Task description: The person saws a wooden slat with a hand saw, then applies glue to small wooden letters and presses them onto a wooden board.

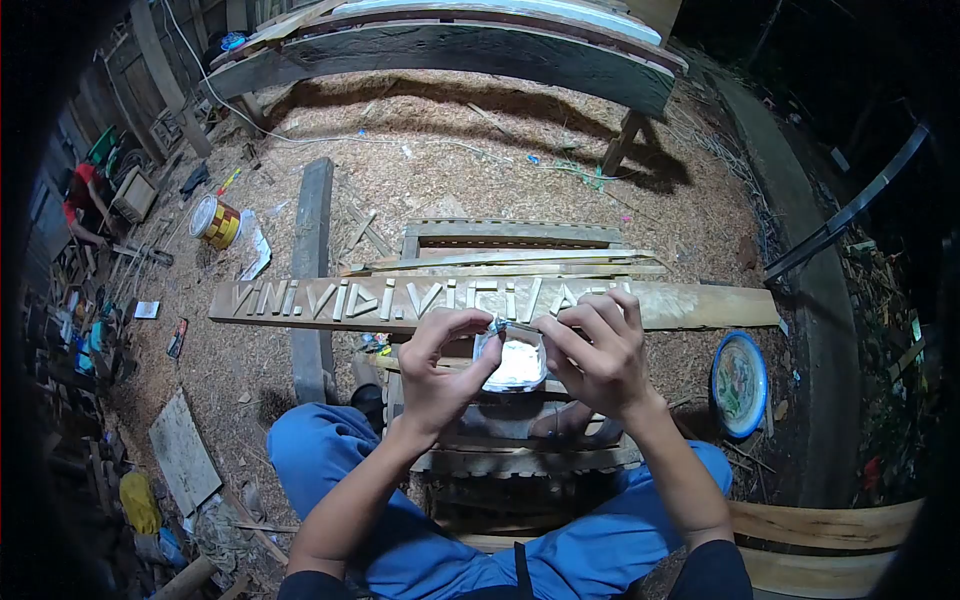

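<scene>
My left hand (pixel 447 362) and my right hand (pixel 602 350) are raised close together, fingers pinched on a small thin piece (pixel 512 325) held between them, too small to name. Just below it stands a white container (pixel 518 362) with white material inside. Behind the hands a long wooden board (pixel 700 306) lies crosswise, bearing raised pale letters (pixel 362 300) that read "VINI.VIDI.VICI/" and more. My right hand hides part of the last letters.
A dark beam (pixel 313 215) passes under the board's left part. A yellow-red bucket (pixel 215 222) stands at left, a blue-rimmed basin (pixel 739 384) at right. A person in red (pixel 88 200) is at far left. A workbench (pixel 440 55) stands at the back.
</scene>
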Demonstrator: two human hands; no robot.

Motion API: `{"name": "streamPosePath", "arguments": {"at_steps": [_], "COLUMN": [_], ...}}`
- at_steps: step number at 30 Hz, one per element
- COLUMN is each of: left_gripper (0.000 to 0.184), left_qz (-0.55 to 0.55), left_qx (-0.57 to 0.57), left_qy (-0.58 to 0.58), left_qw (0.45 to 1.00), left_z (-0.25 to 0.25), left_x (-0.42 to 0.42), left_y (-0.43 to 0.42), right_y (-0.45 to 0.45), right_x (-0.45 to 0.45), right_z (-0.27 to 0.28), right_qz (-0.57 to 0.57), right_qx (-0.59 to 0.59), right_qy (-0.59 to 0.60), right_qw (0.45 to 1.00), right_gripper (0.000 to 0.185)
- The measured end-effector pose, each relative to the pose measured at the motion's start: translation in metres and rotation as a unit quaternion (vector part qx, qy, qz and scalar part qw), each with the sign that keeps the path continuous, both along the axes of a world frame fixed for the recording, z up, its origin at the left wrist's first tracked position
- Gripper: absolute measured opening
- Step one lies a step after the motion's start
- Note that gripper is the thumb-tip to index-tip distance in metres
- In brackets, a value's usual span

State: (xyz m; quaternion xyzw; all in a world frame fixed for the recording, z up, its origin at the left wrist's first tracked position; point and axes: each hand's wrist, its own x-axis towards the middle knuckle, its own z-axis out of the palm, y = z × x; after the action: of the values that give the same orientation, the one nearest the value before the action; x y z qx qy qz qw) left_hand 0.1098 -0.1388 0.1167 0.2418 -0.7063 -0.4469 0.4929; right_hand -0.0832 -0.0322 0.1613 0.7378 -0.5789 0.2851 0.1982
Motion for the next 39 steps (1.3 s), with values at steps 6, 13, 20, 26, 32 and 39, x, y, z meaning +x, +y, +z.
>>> {"name": "streamPosePath", "arguments": {"at_steps": [6, 13, 20, 26, 32, 39], "left_gripper": [0.027, 0.025, 0.029, 0.027, 0.027, 0.025], "left_qz": [0.008, 0.038, 0.075, 0.074, 0.064, 0.050], "left_qx": [-0.039, -0.067, -0.155, -0.123, -0.125, -0.091], "left_qy": [-0.024, -0.039, -0.068, -0.058, -0.054, -0.045], "left_qw": [0.999, 0.996, 0.983, 0.988, 0.989, 0.994], "left_z": [-0.0005, 0.0062, 0.0050, 0.0077, 0.0062, 0.0049], "left_x": [0.0029, 0.0032, 0.0043, 0.0022, 0.0024, 0.0022], "left_y": [-0.0017, -0.0008, -0.0025, -0.0013, -0.0021, -0.0011], "right_y": [-0.0022, -0.0032, -0.0037, -0.0017, -0.0025, -0.0012], "right_x": [0.0007, 0.0011, 0.0012, 0.0000, -0.0031, 0.0004], "right_z": [-0.0043, -0.0055, -0.0056, 0.0013, -0.0017, -0.0044], "right_qz": [0.000, 0.001, 0.003, 0.009, -0.009, -0.002], "right_qx": [-0.011, -0.014, -0.016, -0.006, -0.004, 0.029], "right_qy": [0.003, 0.006, 0.008, -0.010, -0.034, -0.038], "right_qw": [1.000, 1.000, 1.000, 1.000, 0.999, 0.999], "right_gripper": [0.028, 0.028, 0.029, 0.030, 0.030, 0.032]}}
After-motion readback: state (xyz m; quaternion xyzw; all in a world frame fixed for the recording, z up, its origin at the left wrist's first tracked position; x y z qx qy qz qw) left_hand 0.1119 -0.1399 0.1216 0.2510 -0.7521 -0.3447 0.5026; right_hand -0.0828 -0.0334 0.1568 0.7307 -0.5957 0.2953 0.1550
